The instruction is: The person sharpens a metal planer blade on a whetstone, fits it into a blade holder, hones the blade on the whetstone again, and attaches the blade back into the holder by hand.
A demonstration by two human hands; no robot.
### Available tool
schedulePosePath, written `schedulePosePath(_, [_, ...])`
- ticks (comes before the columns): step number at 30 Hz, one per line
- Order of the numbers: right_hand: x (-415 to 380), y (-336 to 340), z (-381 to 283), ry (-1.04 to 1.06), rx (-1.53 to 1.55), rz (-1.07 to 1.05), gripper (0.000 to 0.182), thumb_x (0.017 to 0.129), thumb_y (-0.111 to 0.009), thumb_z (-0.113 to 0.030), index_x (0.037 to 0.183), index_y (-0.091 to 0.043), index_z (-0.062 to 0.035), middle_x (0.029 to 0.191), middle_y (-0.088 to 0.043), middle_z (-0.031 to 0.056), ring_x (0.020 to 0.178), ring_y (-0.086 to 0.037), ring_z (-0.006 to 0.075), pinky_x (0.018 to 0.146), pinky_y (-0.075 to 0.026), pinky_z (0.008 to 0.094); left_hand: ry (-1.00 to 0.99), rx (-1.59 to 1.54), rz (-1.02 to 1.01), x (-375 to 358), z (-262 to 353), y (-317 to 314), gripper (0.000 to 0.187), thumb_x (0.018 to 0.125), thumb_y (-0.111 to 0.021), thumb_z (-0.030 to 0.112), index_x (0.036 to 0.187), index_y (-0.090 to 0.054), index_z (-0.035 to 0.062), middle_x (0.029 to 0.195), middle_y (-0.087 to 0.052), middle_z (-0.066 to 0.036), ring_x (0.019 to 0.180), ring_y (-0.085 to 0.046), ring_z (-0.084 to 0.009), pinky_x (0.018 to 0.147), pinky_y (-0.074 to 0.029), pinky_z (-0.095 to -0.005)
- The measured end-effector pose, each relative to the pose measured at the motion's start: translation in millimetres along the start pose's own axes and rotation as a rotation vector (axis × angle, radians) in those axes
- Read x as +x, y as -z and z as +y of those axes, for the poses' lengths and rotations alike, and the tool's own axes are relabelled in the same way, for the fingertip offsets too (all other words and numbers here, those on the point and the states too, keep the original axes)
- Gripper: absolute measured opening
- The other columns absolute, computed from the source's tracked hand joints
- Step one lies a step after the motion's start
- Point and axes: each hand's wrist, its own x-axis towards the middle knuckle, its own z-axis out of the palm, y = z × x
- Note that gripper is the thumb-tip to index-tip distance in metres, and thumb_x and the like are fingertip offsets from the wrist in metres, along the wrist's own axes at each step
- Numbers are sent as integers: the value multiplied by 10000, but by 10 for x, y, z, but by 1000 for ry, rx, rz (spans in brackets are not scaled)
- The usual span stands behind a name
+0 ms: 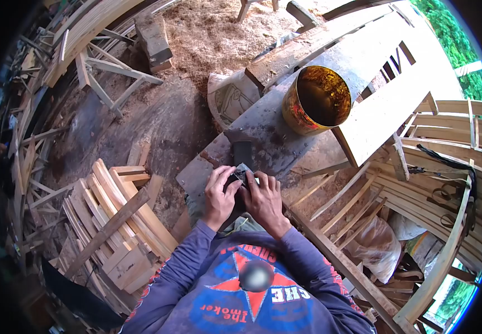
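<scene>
Both hands meet over the near end of a grey, stained bench [274, 131], close to my body. My left hand [220, 196] has its fingers bent around a small dark object [239, 177], whose kind I cannot make out. From the other side my right hand [263, 200] grips the same object, its fingers curled and its thumb near the left one. Just beyond the fingertips lies a dark rectangular block [242, 152]. Farther along the bench stands an open round tin [293, 106], yellow and red, with a dark inside.
Stacked wooden pieces [113, 214] lie at the left. A wooden rack with slats [357, 211] and a plastic bag [375, 247] are at the right. A pale plank [385, 119] stands beyond the tin. Sawdust [196, 33] covers the floor ahead.
</scene>
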Motion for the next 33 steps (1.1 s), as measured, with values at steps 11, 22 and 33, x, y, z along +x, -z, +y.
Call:
schedulePosePath(11, [98,-75,-79,-43,91,-23,550,928,-724,-183,1411,-566,29,1304,-551,221,1101,-549,417,961,-470,507,266,-55,-130,195,53,14,329,863,-840,125,1159,-752,11,1062,-720,-133,1005,-704,-326,878,-567,-401])
schedulePosePath(22, [96,-1,-48,-62,92,-55,544,928,-689,-180,1424,-571,10,1317,-575,203,1148,-551,399,965,-446,524,301,-95,-160,217,128,-5,237,814,-854,56,1004,-736,-24,928,-676,-158,867,-702,-328,755,-564,-413])
schedulePosePath(33, [428,9,40,-17,94,-27,558,908,-700,-168,1433,-570,-32,1319,-593,206,1185,-550,411,1002,-440,505,228,-103,-120,462,0,-38,189,858,-820,88,987,-737,-22,927,-670,-174,829,-688,-359,740,-549,-437])
